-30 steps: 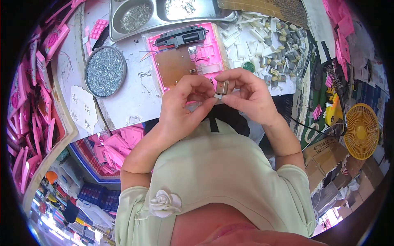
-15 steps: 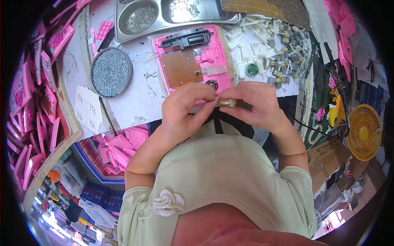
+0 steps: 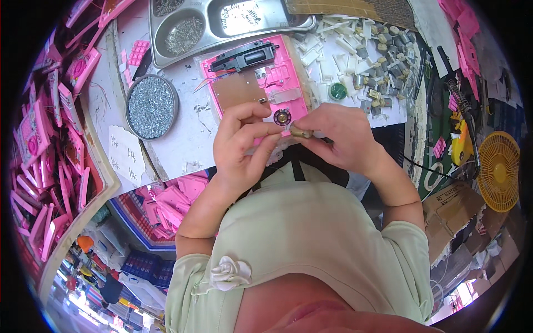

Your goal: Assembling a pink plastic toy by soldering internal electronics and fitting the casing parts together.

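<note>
Just over the near edge of the bench, my right hand (image 3: 343, 136) pinches a small metal motor (image 3: 300, 132) between thumb and fingers. My left hand (image 3: 240, 141) is closed in a pinch close to the motor's tip; whatever lies between those fingertips is too small to make out. Beyond my hands lies an open pink plastic casing (image 3: 294, 83). It carries a black housing (image 3: 242, 57), a brown board (image 3: 236, 91) and a round black speaker (image 3: 282, 117). My left fingers cover the board's near part.
A round dish of screws (image 3: 150, 108) sits at the left, below a metal compartment tray (image 3: 302, 23). White plastic parts (image 3: 333, 64) and grey motors (image 3: 383, 83) are heaped at the right, near a soldering iron (image 3: 452, 83) and yellow fan (image 3: 498, 172). Pink casings (image 3: 41, 133) fill the far left.
My fingertips have drawn slightly apart, and the motor has shifted a little left and up, tilting in my right hand. The speaker now shows more fully. The whole view has shifted slightly.
</note>
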Motion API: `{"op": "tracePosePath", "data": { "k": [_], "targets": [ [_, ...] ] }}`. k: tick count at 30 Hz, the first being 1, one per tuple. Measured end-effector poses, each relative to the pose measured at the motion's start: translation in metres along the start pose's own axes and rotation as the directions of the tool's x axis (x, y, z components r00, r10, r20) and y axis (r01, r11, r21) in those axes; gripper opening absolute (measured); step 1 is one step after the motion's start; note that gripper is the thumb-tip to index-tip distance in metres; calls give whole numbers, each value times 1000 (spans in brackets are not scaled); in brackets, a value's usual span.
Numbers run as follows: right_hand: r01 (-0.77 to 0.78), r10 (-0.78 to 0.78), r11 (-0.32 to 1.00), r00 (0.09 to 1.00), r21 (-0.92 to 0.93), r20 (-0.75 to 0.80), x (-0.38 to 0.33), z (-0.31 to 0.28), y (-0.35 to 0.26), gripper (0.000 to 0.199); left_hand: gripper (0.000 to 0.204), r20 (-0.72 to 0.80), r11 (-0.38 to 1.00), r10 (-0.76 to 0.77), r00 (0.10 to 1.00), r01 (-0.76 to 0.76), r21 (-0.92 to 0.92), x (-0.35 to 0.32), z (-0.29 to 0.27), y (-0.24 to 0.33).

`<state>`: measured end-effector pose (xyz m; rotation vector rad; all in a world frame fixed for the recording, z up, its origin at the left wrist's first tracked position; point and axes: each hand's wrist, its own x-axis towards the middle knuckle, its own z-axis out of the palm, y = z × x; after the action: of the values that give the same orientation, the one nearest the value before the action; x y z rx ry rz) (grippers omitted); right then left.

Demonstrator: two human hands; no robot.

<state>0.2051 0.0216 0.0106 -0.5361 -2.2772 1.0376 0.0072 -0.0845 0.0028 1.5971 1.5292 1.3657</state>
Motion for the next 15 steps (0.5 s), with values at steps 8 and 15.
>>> {"op": "tracePosePath", "data": {
  "k": [8, 15],
  "targets": [
    [70, -74, 997, 989, -34, -126, -2, -9, 15, 36, 27, -83, 931, 143, 986, -106, 350, 40, -5, -30],
    [-138, 127, 989, 975, -50, -182, -10, -32, 15, 34, 29, 164, 762, 142, 976, -213, 611, 71, 9, -16]
  ]
}}
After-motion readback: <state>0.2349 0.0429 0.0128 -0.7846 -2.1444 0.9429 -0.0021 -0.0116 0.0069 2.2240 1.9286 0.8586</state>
